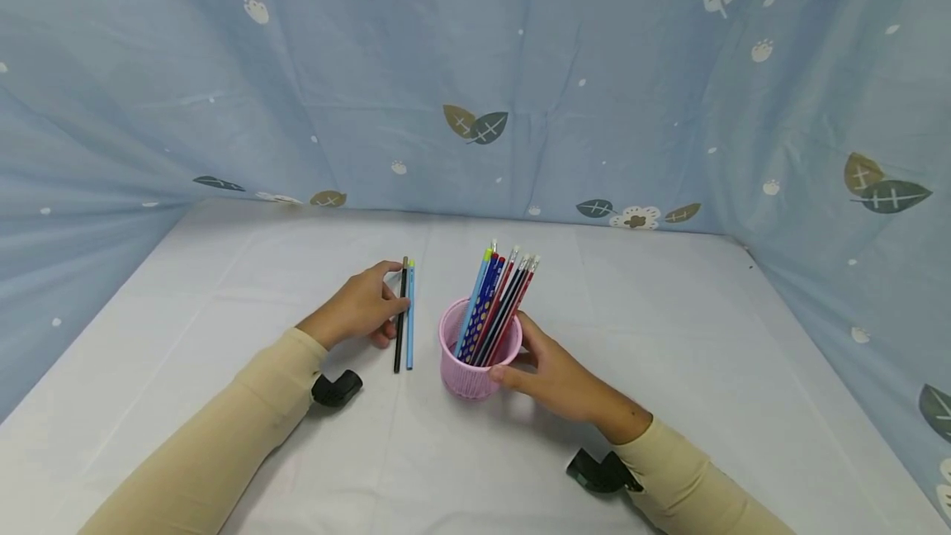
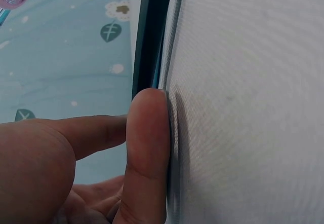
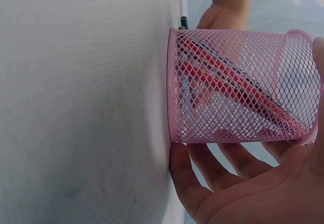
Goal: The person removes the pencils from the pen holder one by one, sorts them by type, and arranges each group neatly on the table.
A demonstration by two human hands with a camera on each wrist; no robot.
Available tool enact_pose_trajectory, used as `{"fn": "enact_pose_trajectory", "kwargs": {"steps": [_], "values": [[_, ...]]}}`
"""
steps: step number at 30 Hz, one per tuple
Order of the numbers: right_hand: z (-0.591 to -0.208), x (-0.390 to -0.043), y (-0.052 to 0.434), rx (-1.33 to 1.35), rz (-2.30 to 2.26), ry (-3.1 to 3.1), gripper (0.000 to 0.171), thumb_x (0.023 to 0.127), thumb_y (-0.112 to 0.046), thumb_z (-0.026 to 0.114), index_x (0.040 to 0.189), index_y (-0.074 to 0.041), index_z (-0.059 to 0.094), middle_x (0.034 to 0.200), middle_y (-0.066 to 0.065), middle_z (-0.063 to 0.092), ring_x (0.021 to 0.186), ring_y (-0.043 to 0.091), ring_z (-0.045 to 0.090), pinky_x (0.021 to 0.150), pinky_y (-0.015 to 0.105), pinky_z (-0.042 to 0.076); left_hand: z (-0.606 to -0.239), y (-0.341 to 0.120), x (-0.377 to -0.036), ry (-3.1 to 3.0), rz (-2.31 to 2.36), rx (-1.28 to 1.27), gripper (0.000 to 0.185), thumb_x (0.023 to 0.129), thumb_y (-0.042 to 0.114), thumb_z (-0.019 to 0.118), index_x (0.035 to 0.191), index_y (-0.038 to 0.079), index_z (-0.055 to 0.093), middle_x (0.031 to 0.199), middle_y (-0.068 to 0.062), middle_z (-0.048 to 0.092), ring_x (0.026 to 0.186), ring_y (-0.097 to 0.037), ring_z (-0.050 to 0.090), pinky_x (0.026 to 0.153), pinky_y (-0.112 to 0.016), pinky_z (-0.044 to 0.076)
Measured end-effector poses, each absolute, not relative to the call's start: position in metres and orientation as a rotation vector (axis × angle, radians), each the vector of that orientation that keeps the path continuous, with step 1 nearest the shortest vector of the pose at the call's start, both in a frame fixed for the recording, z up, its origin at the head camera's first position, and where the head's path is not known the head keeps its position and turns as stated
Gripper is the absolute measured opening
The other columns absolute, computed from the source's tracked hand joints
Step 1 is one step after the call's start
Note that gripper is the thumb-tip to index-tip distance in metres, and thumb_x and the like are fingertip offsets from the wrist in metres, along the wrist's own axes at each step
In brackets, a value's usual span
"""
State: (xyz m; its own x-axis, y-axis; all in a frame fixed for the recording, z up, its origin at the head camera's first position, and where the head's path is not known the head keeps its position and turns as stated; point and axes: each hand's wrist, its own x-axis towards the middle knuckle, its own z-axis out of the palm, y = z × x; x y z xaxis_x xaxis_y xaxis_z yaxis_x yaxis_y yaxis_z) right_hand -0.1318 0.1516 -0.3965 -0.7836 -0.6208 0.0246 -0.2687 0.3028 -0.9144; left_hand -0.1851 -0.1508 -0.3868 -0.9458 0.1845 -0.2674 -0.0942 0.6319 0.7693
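Left of the cup (image 1: 475, 353), your left hand (image 1: 360, 308) rests fingertips on the black pencil (image 1: 401, 316), which lies flat on the table (image 1: 223, 287) touching the blue pencil (image 1: 410, 314); the fingers (image 2: 147, 153) press it but do not yet wrap it. At the cup, your right hand (image 1: 557, 378) curls around the pink mesh wall, steadying it upright. The bundle of pencils (image 1: 498, 304) inside leans away from you, so a nudge could tip the cup; a sliding fingertip could roll both loose pencils apart.
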Motion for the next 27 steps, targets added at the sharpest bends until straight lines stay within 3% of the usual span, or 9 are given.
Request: {"fn": "enact_pose_trajectory", "kwargs": {"steps": [27], "values": [[-0.3967,-0.1313,0.1512,-0.8,-1.467,2.251,0.083,0.094,-0.031,0.07,0.159,-0.02,0.019,0.158,0.008,0.037,0.138,0.031,0.048,0.112,0.053,0.041,-0.3885,-0.1509,-0.1849,2.536,1.218,0.063,0.07,0.1,0.015,0.061,0.158,0.009,0.021,0.111,-0.018,0.062,0.06,-0.016,0.066,0.058,-0.034,0.06]]}}
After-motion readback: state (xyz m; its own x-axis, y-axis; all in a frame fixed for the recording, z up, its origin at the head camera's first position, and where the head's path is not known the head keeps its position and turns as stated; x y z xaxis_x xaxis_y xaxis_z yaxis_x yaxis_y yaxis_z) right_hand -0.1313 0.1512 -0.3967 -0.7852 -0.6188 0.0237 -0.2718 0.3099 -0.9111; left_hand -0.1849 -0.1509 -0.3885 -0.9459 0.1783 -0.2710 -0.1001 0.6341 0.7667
